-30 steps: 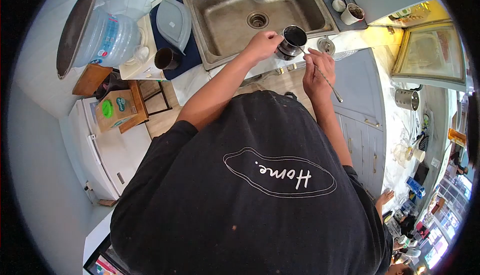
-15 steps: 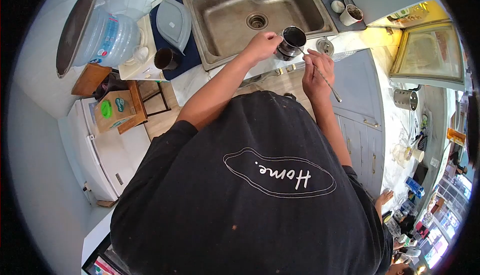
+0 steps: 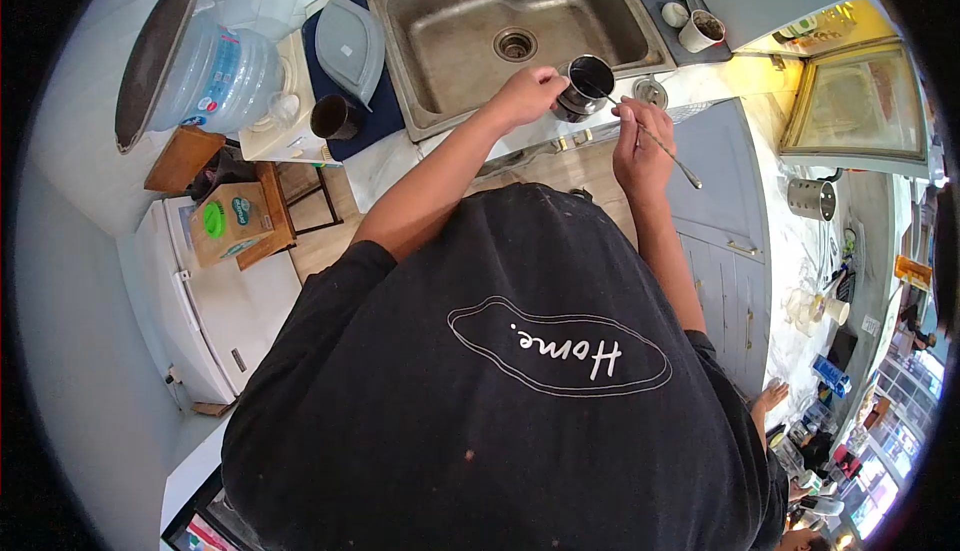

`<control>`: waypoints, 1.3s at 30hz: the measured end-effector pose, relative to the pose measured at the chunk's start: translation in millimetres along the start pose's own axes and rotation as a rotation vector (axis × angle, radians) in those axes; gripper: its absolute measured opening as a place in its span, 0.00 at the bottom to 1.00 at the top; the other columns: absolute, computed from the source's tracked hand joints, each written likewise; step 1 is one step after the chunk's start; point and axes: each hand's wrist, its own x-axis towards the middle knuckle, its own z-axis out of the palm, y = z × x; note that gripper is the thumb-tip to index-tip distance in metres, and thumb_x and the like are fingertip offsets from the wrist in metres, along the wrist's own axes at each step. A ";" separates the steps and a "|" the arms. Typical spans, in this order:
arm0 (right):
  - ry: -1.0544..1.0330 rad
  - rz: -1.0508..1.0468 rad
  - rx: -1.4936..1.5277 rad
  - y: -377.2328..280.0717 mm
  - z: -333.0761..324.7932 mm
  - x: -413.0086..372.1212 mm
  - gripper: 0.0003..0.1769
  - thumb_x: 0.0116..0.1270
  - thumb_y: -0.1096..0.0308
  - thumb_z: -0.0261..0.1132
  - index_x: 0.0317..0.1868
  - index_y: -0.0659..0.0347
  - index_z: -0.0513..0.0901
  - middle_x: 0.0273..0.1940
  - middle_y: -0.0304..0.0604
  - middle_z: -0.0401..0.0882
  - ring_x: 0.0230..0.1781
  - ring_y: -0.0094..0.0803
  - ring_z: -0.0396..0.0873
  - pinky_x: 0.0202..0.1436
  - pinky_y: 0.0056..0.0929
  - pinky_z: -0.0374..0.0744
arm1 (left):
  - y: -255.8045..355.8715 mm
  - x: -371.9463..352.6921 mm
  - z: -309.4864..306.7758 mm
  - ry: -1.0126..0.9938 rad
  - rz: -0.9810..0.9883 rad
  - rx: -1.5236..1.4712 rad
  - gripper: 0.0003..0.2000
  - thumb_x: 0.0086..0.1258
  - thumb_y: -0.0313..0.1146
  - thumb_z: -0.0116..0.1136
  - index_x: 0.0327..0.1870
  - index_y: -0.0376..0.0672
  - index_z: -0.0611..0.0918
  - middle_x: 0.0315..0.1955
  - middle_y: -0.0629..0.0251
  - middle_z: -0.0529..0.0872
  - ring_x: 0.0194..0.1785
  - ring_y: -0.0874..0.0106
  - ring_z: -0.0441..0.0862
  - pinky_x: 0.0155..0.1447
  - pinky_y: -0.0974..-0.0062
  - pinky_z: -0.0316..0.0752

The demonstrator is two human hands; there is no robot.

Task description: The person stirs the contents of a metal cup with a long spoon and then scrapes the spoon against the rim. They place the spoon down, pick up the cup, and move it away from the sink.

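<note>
My left hand [image 3: 530, 97] pinches the handle side of a small shiny pot [image 3: 578, 109] with a dark inside, held at the sink's front edge. It looks like a French press jug, though I cannot be sure. In my right hand [image 3: 643, 146] is a long bar spoon [image 3: 686, 173] with a twisted shaft; one end dips into the pot and the other points back toward me. A round metal lid [image 3: 652, 91] lies on the counter just beyond my right hand. What the pot contains is too dark to make out.
The steel sink [image 3: 440, 56] lies ahead. A dark cup [image 3: 333, 118] and a grey lid-like tray [image 3: 350, 46] sit on a blue mat at left. A white cup [image 3: 703, 31] stands at right. Another person's hand [image 3: 771, 395] rests on the right-hand counter.
The pot has moved slightly right and tilted. My right hand has shifted a little right, and the bar spoon's free end has swung right with it. My left hand keeps its hold.
</note>
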 end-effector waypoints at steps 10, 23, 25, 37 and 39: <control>0.010 -0.015 0.029 -5.6 -12.9 14.4 0.05 0.75 0.69 0.63 0.41 0.60 0.85 0.38 0.46 0.87 0.41 0.49 0.84 0.61 0.48 0.77 | 11.4 -4.2 -10.4 -0.154 0.125 -0.025 0.14 0.82 0.40 0.50 0.34 0.42 0.77 0.26 0.71 0.77 0.34 0.77 0.75 0.45 0.74 0.73; -0.001 0.003 0.085 -11.6 -28.7 36.9 0.08 0.75 0.70 0.63 0.38 0.63 0.86 0.34 0.44 0.88 0.42 0.51 0.83 0.58 0.47 0.78 | 21.9 -8.1 -17.1 -0.200 0.142 -0.059 0.14 0.82 0.41 0.49 0.33 0.45 0.75 0.26 0.76 0.73 0.32 0.81 0.68 0.42 0.79 0.68; -0.014 0.026 0.090 -12.5 -27.6 35.3 0.08 0.75 0.70 0.62 0.38 0.63 0.86 0.34 0.45 0.88 0.42 0.51 0.83 0.58 0.46 0.78 | 18.5 -8.6 -17.6 -0.198 0.148 -0.061 0.14 0.82 0.42 0.49 0.34 0.45 0.75 0.26 0.76 0.73 0.32 0.81 0.68 0.42 0.79 0.68; -0.037 0.139 0.121 -8.7 -22.8 32.1 0.11 0.77 0.68 0.61 0.38 0.62 0.87 0.38 0.47 0.88 0.43 0.49 0.83 0.52 0.42 0.79 | 5.8 -11.7 -21.6 -0.182 0.101 -0.099 0.15 0.83 0.45 0.47 0.34 0.48 0.73 0.29 0.74 0.77 0.44 0.77 0.80 0.48 0.77 0.70; -0.020 0.173 0.143 -10.7 -23.6 35.3 0.13 0.78 0.67 0.60 0.38 0.63 0.88 0.38 0.47 0.88 0.43 0.47 0.84 0.51 0.40 0.79 | 9.9 -10.7 -24.6 -0.185 0.102 -0.108 0.15 0.83 0.46 0.47 0.34 0.49 0.73 0.29 0.74 0.77 0.44 0.77 0.80 0.49 0.77 0.70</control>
